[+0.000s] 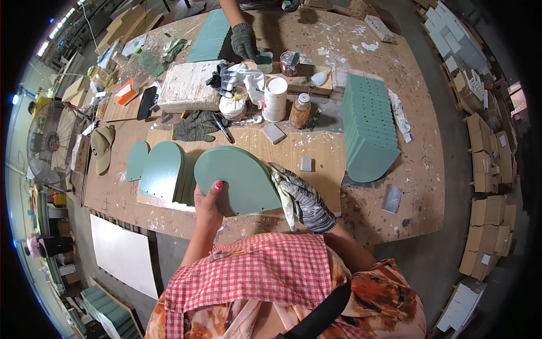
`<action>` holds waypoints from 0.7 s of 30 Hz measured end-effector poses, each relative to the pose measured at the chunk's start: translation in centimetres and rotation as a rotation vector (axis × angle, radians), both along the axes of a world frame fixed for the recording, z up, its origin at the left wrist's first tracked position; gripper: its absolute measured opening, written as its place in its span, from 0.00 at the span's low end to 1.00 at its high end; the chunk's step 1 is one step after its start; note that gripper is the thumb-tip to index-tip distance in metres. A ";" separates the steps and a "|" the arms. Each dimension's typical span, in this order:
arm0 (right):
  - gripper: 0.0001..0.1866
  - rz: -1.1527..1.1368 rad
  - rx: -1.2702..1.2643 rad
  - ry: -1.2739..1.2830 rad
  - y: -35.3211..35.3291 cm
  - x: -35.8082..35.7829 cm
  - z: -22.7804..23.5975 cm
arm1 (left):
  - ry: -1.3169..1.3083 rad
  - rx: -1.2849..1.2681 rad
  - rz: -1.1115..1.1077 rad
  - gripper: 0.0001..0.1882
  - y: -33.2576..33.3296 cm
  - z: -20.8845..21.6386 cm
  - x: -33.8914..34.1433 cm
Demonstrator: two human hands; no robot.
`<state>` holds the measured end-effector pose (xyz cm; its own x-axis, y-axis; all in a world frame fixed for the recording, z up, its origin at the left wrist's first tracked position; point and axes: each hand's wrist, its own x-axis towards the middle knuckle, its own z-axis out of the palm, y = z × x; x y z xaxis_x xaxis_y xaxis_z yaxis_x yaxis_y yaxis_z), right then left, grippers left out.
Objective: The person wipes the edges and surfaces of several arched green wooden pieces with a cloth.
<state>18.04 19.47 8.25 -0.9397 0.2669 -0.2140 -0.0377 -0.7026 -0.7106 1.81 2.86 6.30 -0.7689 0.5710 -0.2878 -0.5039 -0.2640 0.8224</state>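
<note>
A green-painted, rounded wooden panel (240, 175) is tilted up in front of me over the near side of the table. My left hand (208, 208), bare, grips its lower left edge with the thumb on the painted face. On the opposite side my right hand (307, 204), in a grey knit glove, presses a pale rag (285, 202) to the panel's right edge; its fingertips are partly hidden. Left of the panel stand a stack of similar green panels (161, 169) and a smaller green piece (137, 161).
A row of green panels (370, 124) stands at right. Beyond my panel are a glove (196, 125), a pen (222, 129), a white bottle (275, 100), an amber bottle (300, 112) and sanding blocks (274, 134). Across the table, a co-worker's gloved hand (244, 42) reaches toward a small tub (264, 61).
</note>
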 end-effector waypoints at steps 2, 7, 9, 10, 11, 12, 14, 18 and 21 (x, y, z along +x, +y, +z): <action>0.28 -0.005 0.079 -0.048 0.1 0.0 0.4 | 0.069 0.001 0.006 0.21 -0.1 0.1 0.1; 0.29 0.082 0.221 -0.042 1.1 -0.5 1.4 | 0.255 -0.055 -0.042 0.18 -0.6 0.3 0.3; 0.30 -0.023 0.288 0.113 0.8 -1.4 3.4 | 0.408 -0.108 -0.099 0.15 -0.7 0.7 0.4; 0.30 -0.017 0.288 0.115 0.7 -1.5 3.4 | 0.408 -0.109 -0.093 0.15 -0.6 0.8 0.5; 0.30 -0.035 0.293 0.115 0.7 -1.6 3.3 | 0.430 -0.109 -0.120 0.15 -0.6 0.9 0.6; 0.29 -0.053 0.299 0.116 0.7 -1.7 3.2 | 0.451 -0.109 -0.147 0.15 -0.6 1.1 0.6; 0.28 -0.078 0.303 0.068 0.1 -1.7 3.1 | 0.491 -0.135 -0.142 0.14 -0.3 1.6 0.6; 0.25 -0.123 0.306 -0.011 -0.4 -1.7 3.1 | 0.555 -0.130 -0.183 0.13 -0.6 1.5 0.0; 0.24 -0.159 0.454 0.016 -0.5 -1.7 2.9 | 0.634 -0.088 -0.226 0.13 -0.6 1.9 -0.5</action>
<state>16.31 19.01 11.17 -0.8821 0.4703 -0.0281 -0.1331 -0.3060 -0.9427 1.36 2.25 8.20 -0.6687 0.7327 0.1262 0.0476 -0.1272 0.9907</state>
